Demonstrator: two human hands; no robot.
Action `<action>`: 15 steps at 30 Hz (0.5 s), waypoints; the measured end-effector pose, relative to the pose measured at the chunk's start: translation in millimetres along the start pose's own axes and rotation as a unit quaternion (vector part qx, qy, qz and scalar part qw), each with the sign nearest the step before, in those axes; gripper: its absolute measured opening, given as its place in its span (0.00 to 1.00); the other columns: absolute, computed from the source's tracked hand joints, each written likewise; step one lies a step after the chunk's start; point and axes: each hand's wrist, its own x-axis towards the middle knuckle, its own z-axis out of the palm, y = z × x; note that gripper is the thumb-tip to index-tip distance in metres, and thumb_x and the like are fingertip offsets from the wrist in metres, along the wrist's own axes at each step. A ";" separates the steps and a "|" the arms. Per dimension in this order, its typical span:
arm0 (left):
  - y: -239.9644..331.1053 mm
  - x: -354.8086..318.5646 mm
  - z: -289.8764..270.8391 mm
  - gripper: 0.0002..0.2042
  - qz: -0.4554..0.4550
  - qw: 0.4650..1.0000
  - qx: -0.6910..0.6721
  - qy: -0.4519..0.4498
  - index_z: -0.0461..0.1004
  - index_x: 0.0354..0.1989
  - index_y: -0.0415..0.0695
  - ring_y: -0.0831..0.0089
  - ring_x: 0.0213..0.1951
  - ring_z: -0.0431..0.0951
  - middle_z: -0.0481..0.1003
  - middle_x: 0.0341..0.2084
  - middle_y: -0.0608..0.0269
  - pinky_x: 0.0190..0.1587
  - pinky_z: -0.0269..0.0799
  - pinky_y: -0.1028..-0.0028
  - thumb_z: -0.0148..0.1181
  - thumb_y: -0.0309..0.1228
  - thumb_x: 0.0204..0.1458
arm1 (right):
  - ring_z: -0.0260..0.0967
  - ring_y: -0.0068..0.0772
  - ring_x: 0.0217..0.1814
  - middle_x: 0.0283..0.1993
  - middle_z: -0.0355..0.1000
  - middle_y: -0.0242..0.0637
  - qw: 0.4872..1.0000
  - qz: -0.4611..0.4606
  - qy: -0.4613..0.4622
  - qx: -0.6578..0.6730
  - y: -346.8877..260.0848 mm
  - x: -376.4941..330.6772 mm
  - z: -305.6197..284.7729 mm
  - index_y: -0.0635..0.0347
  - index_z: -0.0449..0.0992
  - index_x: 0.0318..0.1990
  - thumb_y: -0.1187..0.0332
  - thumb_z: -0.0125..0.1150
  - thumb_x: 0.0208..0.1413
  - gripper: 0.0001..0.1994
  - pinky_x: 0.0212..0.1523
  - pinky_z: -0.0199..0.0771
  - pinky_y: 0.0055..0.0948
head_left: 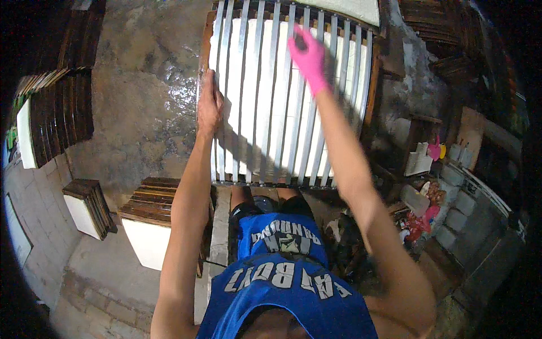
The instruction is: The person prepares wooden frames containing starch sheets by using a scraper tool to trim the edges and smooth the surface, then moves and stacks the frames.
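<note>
A wooden frame (pixel 370 101) strung with white slats (pixel 271 101) stands at twelve o'clock. The left hand (pixel 209 104) grips its left edge, fingers wrapped round the rim. The right hand (pixel 309 56), in a pink glove, lies blurred and open across the upper slats. Wet concrete floor (pixel 141 96) spreads open toward ten o'clock; stacked frames (pixel 56 113) crowd nine o'clock.

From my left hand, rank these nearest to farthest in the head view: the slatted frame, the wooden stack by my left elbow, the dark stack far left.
1. Slatted frame: left hand grips its left edge.
2. Wooden stack: below, beside the left forearm.
3. Dark stack: far left, by the wall.
</note>
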 end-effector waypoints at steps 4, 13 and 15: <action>-2.9 0.4 1.2 0.25 0.051 0.998 -0.005 0.020 0.55 0.66 0.43 0.52 0.63 0.62 0.61 0.62 0.46 0.64 0.58 0.64 0.42 0.21 0.58 | 0.74 0.27 0.49 0.50 0.76 0.39 0.995 0.051 -0.079 -0.020 -83.6 -207.4 -74.3 0.61 0.75 0.51 0.80 0.58 0.52 0.17 0.52 0.72 0.28; -1.3 -0.2 2.9 0.25 0.009 1.000 0.008 0.017 0.56 0.67 0.45 0.53 0.63 0.63 0.63 0.62 0.47 0.64 0.59 0.64 0.43 0.21 0.58 | 0.75 0.39 0.47 0.49 0.76 0.45 0.997 -0.007 -0.076 -0.021 12.3 -45.9 -84.6 0.56 0.76 0.50 0.65 0.64 0.52 0.17 0.48 0.75 0.34; 0.1 -0.8 3.2 0.26 -0.029 0.999 0.019 0.005 0.54 0.67 0.47 0.52 0.62 0.64 0.63 0.62 0.49 0.63 0.60 0.63 0.43 0.23 0.59 | 0.77 0.48 0.40 0.38 0.77 0.50 0.993 -0.079 -0.032 -0.083 42.8 26.9 -49.8 0.54 0.76 0.49 0.61 0.63 0.51 0.17 0.43 0.75 0.40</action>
